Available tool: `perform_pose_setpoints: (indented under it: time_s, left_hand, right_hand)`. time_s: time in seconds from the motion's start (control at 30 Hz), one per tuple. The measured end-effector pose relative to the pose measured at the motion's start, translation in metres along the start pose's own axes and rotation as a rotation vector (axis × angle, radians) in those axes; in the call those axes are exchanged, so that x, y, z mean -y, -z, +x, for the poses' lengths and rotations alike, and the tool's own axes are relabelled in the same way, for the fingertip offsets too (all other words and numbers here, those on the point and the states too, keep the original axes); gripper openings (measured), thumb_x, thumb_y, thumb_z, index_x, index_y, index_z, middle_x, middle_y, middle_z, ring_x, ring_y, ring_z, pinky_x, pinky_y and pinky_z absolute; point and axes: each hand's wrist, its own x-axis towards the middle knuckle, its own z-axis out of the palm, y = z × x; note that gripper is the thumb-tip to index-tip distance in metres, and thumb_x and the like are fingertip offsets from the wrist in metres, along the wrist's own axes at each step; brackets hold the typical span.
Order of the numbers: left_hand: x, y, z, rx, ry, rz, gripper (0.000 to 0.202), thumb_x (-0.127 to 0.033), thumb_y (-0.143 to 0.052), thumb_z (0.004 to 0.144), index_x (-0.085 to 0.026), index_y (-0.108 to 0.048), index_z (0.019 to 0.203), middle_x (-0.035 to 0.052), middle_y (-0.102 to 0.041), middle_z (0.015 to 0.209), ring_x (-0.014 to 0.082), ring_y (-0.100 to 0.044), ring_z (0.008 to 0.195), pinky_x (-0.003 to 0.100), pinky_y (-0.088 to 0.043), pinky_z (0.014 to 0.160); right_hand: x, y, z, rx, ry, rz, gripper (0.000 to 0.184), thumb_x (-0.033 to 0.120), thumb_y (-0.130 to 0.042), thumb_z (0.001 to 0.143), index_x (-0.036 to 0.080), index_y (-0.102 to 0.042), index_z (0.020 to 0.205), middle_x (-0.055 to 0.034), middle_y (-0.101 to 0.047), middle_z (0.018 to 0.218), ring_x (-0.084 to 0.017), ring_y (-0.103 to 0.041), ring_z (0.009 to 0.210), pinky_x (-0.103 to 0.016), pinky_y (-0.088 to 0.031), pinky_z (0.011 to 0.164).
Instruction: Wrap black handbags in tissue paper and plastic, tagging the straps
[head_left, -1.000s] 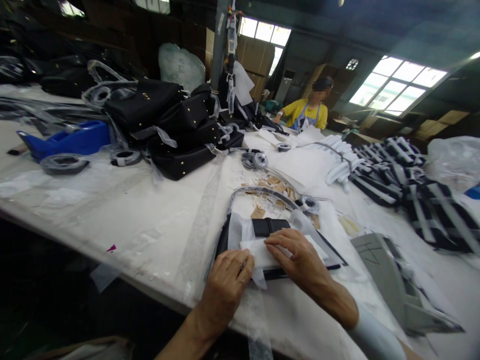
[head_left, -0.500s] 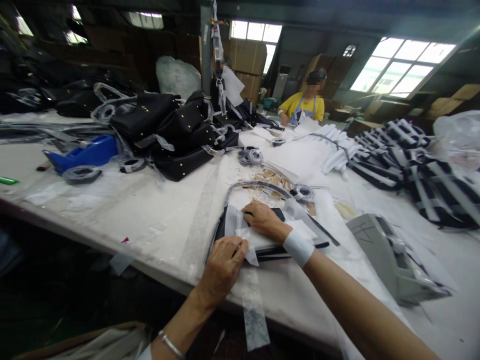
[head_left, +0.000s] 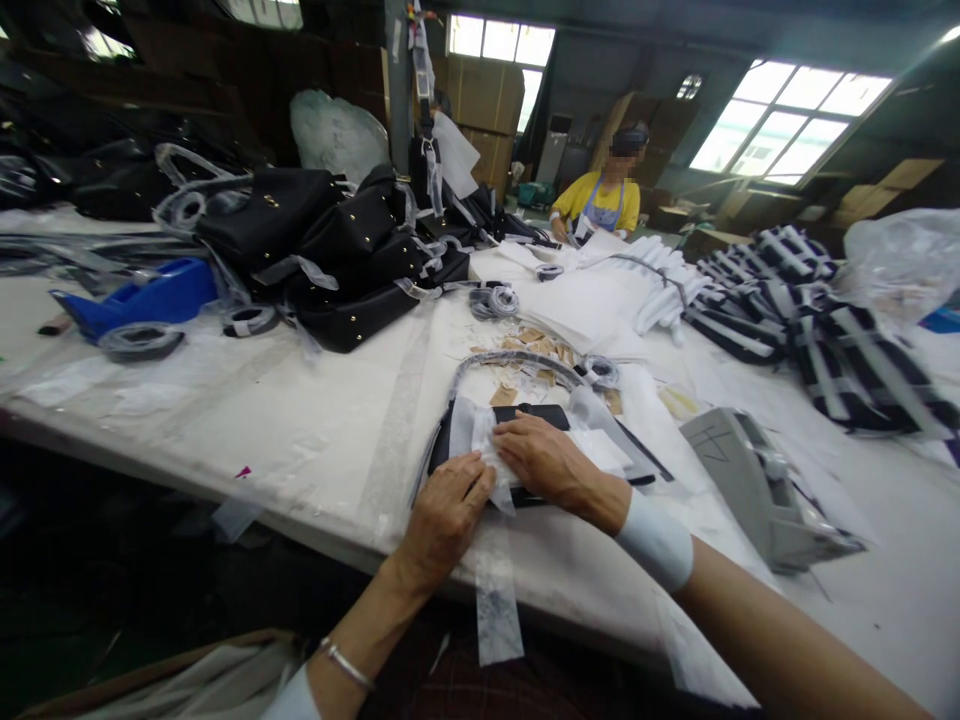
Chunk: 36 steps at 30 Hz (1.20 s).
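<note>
A flat black bag lies on the white table just in front of me, partly wrapped in white tissue paper. Its clear-wrapped handle arches over the far side. My left hand rests on the bag's near left corner, fingers curled down onto the paper. My right hand lies across the middle of the bag, fingers bent and pressing the paper against it. A strip of clear tape hangs from the table edge below my hands.
A heap of black handbags sits at the back left beside a blue tape dispenser and tape rolls. A grey dispenser stands right of me. Striped bags fill the right. A person in yellow works at the far end.
My right hand slid from the near side of the bag up toward its top edge, then back to the middle. My left hand stayed on the near left corner.
</note>
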Motion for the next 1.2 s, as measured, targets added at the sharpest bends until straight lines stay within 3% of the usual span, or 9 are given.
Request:
perform_pose_setpoints:
  time_s: [0.17, 0.27, 0.37, 0.43, 0.53, 0.77, 0.97, 1.07, 1.2]
  left_hand:
    - [0.001, -0.001, -0.002, 0.056, 0.022, 0.015, 0.026, -0.013, -0.049, 0.096, -0.015, -0.059, 0.12, 0.0105, -0.068, 0.112, 0.0219, -0.063, 0.107, 0.037, -0.054, 0.09]
    - [0.002, 0.001, -0.002, 0.076, 0.007, 0.015, 0.029, -0.013, -0.048, 0.096, -0.015, -0.057, 0.124, 0.0104, -0.067, 0.114, 0.0218, -0.062, 0.11, 0.036, -0.052, 0.09]
    - [0.002, 0.002, 0.0, 0.075, -0.01, 0.011, 0.031, -0.012, -0.047, 0.096, -0.016, -0.056, 0.126, 0.01, -0.068, 0.116, 0.0212, -0.062, 0.112, 0.036, -0.051, 0.09]
    - [0.001, 0.003, 0.0, 0.07, -0.023, 0.009, 0.031, -0.012, -0.046, 0.097, -0.016, -0.056, 0.126, 0.01, -0.068, 0.117, 0.0206, -0.062, 0.113, 0.035, -0.05, 0.091]
    - [0.001, 0.003, 0.0, 0.071, -0.03, 0.007, 0.032, -0.012, -0.047, 0.097, -0.017, -0.056, 0.127, 0.0093, -0.068, 0.118, 0.0198, -0.061, 0.115, 0.034, -0.049, 0.092]
    - [0.007, 0.004, 0.001, 0.106, -0.018, -0.011, 0.032, -0.01, -0.049, 0.095, -0.017, -0.057, 0.125, 0.0082, -0.068, 0.119, 0.0207, -0.062, 0.113, 0.035, -0.05, 0.089]
    - [0.012, 0.0, 0.002, 0.121, 0.025, -0.035, 0.032, -0.01, -0.052, 0.093, -0.02, -0.058, 0.123, 0.0068, -0.07, 0.116, 0.0203, -0.064, 0.109, 0.035, -0.051, 0.086]
    - [0.011, -0.001, 0.0, 0.13, 0.041, -0.043, 0.035, -0.009, -0.054, 0.092, -0.02, -0.057, 0.124, 0.0063, -0.069, 0.117, 0.0206, -0.064, 0.11, 0.036, -0.051, 0.087]
    - [0.01, 0.0, -0.002, 0.142, 0.04, -0.061, 0.04, -0.006, -0.055, 0.089, -0.02, -0.054, 0.126, 0.0068, -0.068, 0.119, 0.0217, -0.062, 0.113, 0.037, -0.05, 0.09]
  right_hand:
    - [0.031, 0.015, -0.055, -0.218, 0.106, 0.233, 0.013, 0.018, -0.054, 0.098, 0.021, -0.067, 0.099, -0.0046, -0.073, 0.101, -0.016, -0.066, 0.096, -0.043, -0.04, 0.108]
    - [0.055, 0.009, -0.085, -0.134, 0.172, 0.246, 0.012, 0.019, -0.055, 0.098, 0.021, -0.064, 0.105, -0.0036, -0.073, 0.103, -0.016, -0.066, 0.1, -0.039, -0.042, 0.107]
    - [0.07, -0.014, -0.102, -0.019, 0.171, 0.177, 0.023, 0.021, -0.048, 0.101, 0.02, -0.061, 0.12, -0.0066, -0.068, 0.121, -0.021, -0.057, 0.121, -0.043, -0.039, 0.111]
    - [0.073, -0.031, -0.104, -0.032, 0.162, 0.154, 0.029, 0.02, -0.042, 0.102, 0.018, -0.058, 0.126, -0.0086, -0.065, 0.128, -0.023, -0.052, 0.127, -0.046, -0.038, 0.112]
    - [0.073, -0.047, -0.1, -0.141, 0.196, 0.203, 0.03, 0.017, -0.037, 0.102, 0.017, -0.06, 0.121, -0.0089, -0.069, 0.12, -0.022, -0.056, 0.123, -0.046, -0.041, 0.112]
    - [0.078, -0.04, -0.098, -0.266, 0.146, 0.435, 0.034, 0.004, -0.036, 0.094, 0.018, -0.062, 0.11, -0.0071, -0.075, 0.101, -0.015, -0.069, 0.101, -0.038, -0.048, 0.106]
    - [0.098, -0.049, -0.11, -0.328, 0.085, 0.468, 0.034, 0.003, -0.039, 0.092, 0.016, -0.061, 0.113, -0.0085, -0.075, 0.097, -0.017, -0.069, 0.1, -0.037, -0.051, 0.102]
    - [0.107, -0.048, -0.111, -0.299, 0.067, 0.491, 0.025, 0.013, -0.041, 0.1, 0.017, -0.064, 0.109, -0.0078, -0.075, 0.094, -0.019, -0.07, 0.101, -0.038, -0.05, 0.103]
    - [0.101, -0.021, -0.101, -0.275, 0.107, 0.629, 0.022, 0.041, -0.06, 0.096, 0.02, -0.066, 0.101, -0.0021, -0.074, 0.079, -0.016, -0.072, 0.079, -0.028, -0.056, 0.089]
